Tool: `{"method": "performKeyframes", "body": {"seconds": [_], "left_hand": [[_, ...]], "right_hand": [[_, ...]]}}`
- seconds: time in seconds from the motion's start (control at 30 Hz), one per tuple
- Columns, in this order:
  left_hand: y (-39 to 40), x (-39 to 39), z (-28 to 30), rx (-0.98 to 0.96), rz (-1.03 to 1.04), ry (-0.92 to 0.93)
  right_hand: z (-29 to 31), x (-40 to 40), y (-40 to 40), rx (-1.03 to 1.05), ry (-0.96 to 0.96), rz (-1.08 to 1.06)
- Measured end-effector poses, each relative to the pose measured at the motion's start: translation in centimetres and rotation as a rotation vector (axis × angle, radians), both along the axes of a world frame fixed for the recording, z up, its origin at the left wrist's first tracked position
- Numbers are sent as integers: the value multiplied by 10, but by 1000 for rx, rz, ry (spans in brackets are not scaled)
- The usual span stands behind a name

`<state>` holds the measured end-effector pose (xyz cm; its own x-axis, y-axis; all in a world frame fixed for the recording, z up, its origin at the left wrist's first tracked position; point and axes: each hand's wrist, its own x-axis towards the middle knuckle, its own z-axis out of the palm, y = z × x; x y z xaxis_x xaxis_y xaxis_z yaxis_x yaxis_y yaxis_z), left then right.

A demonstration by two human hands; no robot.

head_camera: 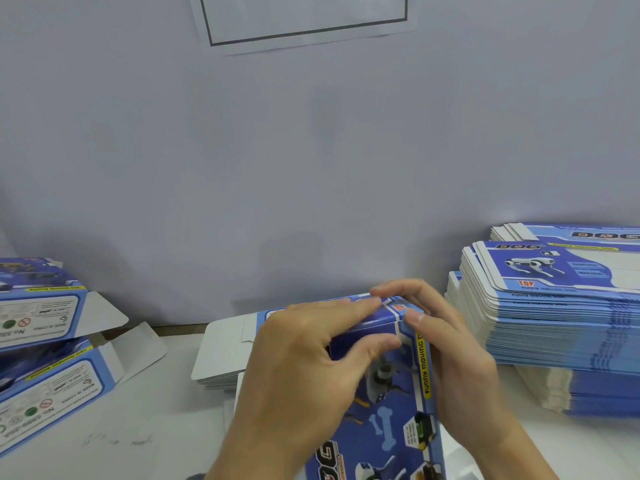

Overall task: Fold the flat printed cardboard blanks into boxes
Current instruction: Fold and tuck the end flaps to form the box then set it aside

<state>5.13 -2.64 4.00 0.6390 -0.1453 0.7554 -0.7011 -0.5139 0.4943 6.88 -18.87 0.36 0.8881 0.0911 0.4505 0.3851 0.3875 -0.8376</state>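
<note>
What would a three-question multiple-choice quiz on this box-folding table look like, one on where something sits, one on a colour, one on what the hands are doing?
1. Where is the tall stack of flat printed blanks?
A. at the right of the table
B. at the left of the table
C. on the wall

2. What is the main colour of the box being folded?
A. red
B. green
C. blue

3. How do the hands stand?
A. both hang idle
B. both hold the box at its far end
C. only the left touches it

Answers:
1 A: the stack of flat blanks rises at the right, while the folded boxes lie at the left.
2 C: the box is printed mostly blue, with a yellow strip.
3 B: the left hand and the right hand both curl their fingers round its far end.
</note>
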Motion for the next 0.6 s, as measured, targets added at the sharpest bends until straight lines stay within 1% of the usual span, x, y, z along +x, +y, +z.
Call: {"method": "performKeyframes", "body": {"seconds": [0.03, 0.13, 0.23, 0.3, 0.37, 0.4, 0.5, 0.53, 0.6], "left_hand": [[5, 0, 0, -56, -28, 71], [14, 2, -1, -101, -1, 157], [16, 4, 0, -172, -39, 253], [17, 4, 0, -225, -64, 387], [17, 4, 0, -315, -101, 535], [18, 3, 1, -349, -103, 572], [21, 2, 5, -358, -71, 559], [24, 1, 6, -336, -67, 544], [29, 0, 8, -226, -23, 509]], "right_hand": [[1, -1, -1, 18, 5, 0], [-1, 0, -2, 63, 27, 3], [-2, 1, -1, 31, 24, -6], [-3, 1, 1, 9, 10, -16], [-5, 2, 3, -35, -28, -81], [-6, 3, 5, -65, -55, -111], [-5, 2, 10, -135, -161, -156], [-5, 2, 11, -145, -188, -163], [-3, 2, 10, -144, -210, -156]]}}
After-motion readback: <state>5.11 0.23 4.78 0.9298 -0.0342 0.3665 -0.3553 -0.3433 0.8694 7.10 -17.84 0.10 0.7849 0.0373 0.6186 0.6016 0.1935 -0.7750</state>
